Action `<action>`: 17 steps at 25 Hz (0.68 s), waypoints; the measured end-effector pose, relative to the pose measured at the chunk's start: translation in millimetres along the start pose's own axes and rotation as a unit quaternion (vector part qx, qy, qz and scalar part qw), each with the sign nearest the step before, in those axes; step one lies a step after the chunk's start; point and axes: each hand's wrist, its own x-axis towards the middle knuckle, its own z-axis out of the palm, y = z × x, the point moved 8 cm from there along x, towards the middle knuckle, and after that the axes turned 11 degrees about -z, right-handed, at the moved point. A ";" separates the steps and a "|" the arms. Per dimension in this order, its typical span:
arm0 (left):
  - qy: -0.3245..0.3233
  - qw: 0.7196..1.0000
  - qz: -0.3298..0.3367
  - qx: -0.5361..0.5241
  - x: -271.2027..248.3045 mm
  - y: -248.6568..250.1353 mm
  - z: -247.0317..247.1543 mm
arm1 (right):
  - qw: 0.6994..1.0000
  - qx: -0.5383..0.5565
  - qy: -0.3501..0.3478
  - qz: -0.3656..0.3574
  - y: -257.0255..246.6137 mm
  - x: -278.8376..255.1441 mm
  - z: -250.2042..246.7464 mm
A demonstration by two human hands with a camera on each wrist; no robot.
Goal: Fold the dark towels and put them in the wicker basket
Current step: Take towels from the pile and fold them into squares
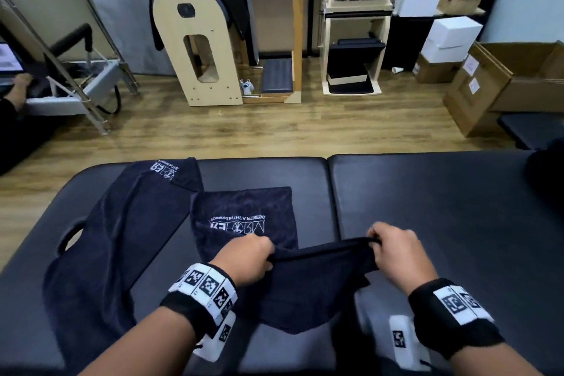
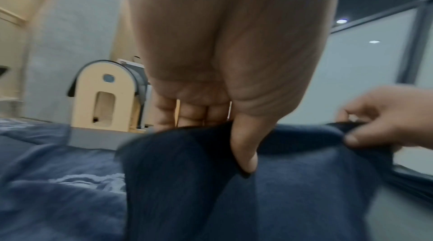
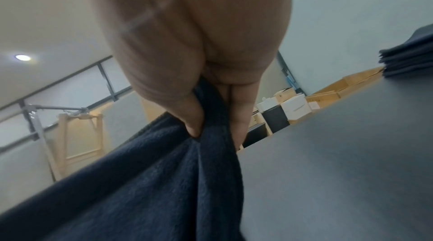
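A: Where is the towel (image 1: 308,284)?

B: Lifted over the near edge of the padded table (image 1: 442,207), stretched between both hands. Left hand (image 1: 244,259) pinches one top corner, thumb over fingers; right hand (image 1: 396,253) pinches the other. Probably held taut to square the edge before folding.

A: Material?

B: Dark, soft terry that sags in the middle. A printed towel (image 1: 244,217) lies flat beyond it, a longer towel (image 1: 122,238) to its left. No basket visible.

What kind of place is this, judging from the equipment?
Probably a Pilates studio: a wooden ladder barrel with dark padding, a wooden exercise chair with black pads, and a black padded treatment table.
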 end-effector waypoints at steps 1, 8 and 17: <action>0.008 1.000 -0.010 -0.001 0.2 -13.9 -4.7 | 0.999 -0.029 -0.015 -0.002 7.1 2.5 -2.6; 0.052 0.993 -0.102 -0.015 8.1 -79.6 -50.5 | 0.988 -0.111 -0.108 0.013 7.5 20.9 0.1; 0.205 0.908 -0.172 -0.322 58.3 -140.8 -188.0 | 0.940 0.324 -0.001 0.107 -61.6 149.4 -45.9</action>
